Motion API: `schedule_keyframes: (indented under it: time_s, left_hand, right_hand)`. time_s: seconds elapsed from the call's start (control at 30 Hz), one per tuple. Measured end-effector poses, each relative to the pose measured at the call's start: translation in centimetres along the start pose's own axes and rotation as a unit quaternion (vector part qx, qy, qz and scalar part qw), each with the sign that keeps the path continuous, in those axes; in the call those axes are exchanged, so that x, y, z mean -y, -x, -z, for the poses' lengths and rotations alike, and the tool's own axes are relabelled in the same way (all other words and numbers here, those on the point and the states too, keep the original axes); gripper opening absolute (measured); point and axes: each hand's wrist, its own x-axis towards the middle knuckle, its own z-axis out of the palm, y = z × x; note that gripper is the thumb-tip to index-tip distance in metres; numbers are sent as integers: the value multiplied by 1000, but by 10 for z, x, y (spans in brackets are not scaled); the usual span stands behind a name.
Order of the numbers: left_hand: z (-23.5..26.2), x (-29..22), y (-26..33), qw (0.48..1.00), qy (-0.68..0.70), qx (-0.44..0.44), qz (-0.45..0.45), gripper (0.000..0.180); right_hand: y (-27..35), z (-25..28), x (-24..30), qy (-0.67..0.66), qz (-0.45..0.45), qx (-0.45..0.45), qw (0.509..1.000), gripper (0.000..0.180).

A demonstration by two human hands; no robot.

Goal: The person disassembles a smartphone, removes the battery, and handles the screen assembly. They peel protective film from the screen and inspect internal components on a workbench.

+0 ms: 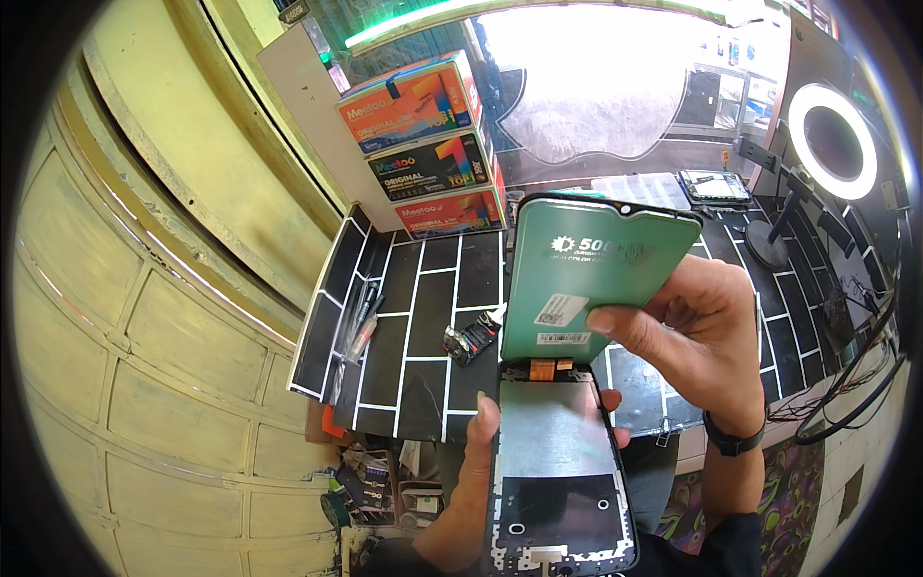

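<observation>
My left hand (pixel 473 471) is wrapped round a phone frame (pixel 553 423), thumb along its left edge and fingertips showing at its right edge. The frame has a silvery upper plate and a dark lower part with small holes. Above it my right hand (pixel 707 332) pinches a phone screen (pixel 586 279) by its right side, thumb on its green back, which carries stickers. The screen stands tilted up from the frame's top end. A copper-coloured flex cable (pixel 548 369) lies between the two at that end. The screen's front face is hidden.
The black table with white lines (pixel 423 317) holds a small black packet (pixel 471 337) and slim tools (pixel 363 322) at left. Stacked boxes (pixel 423 154) stand behind. A clear case (pixel 639 190), another opened device (pixel 713 188) and a lit ring lamp (pixel 833 141) stand at back right. Cables (pixel 865 370) hang at right.
</observation>
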Motion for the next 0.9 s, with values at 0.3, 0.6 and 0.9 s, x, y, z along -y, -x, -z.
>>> schedule_keyframes:
  time_s: [0.3,0.6,0.9]
  left_hand:
    - [2,2,0,1000,-26,1,-2,103]
    - [3,2,-1,999,-28,18,5,103]
    - [3,3,0,1000,-8,14,6,104]
  right_hand:
    - [-4,1,0,-47,9,15,999,23]
    - [-9,3,-4,-69,11,27,997,26]
    - [-11,3,-5,-88,-11,15,996,29]
